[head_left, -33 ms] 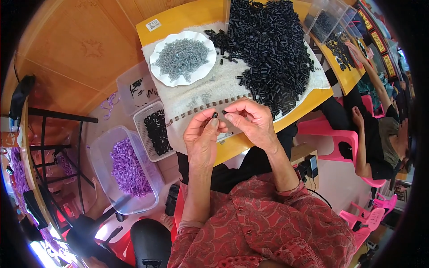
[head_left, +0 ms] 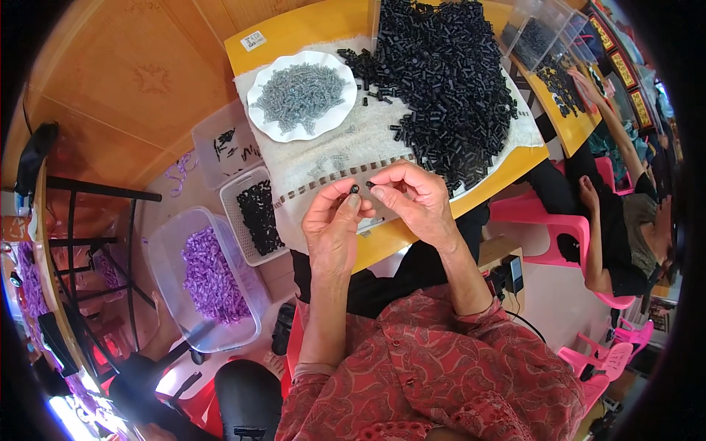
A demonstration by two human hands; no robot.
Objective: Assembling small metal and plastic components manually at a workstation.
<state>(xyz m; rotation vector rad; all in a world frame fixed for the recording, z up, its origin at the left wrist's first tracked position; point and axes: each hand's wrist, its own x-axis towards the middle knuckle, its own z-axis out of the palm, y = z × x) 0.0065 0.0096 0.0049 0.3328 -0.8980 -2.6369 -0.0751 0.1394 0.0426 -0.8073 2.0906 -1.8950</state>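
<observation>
Both hands are up over the near edge of the yellow table (head_left: 309, 26). The left hand (head_left: 332, 220) pinches a small black piece (head_left: 354, 189) between thumb and fingertip, closed tight on it, other fingers curled. The right hand (head_left: 413, 197) meets it from the other side, thumb and forefinger nipped together on something tiny and dark at the tips; what exactly, I cannot tell.

Just beyond the fingertips, a row of small black pieces (head_left: 346, 176) lies lined up along the white cloth (head_left: 323, 158), so a run of them looks finished and laid out. Behind that sits a big heap of black tubes (head_left: 448, 81), a large supply left to work through by my reckoning. A white plate (head_left: 259, 110) of grey screws (head_left: 298, 92) stands to the left of the heap, well filled.

Down by the person's left side, a white basket (head_left: 234, 192) holds more black parts, and a clear tub (head_left: 165, 242) holds purple pieces (head_left: 209, 275). Another person in a pink chair (head_left: 540, 224) reaches across the next table on the right. I judge this early going: short row done, big heap remaining.
</observation>
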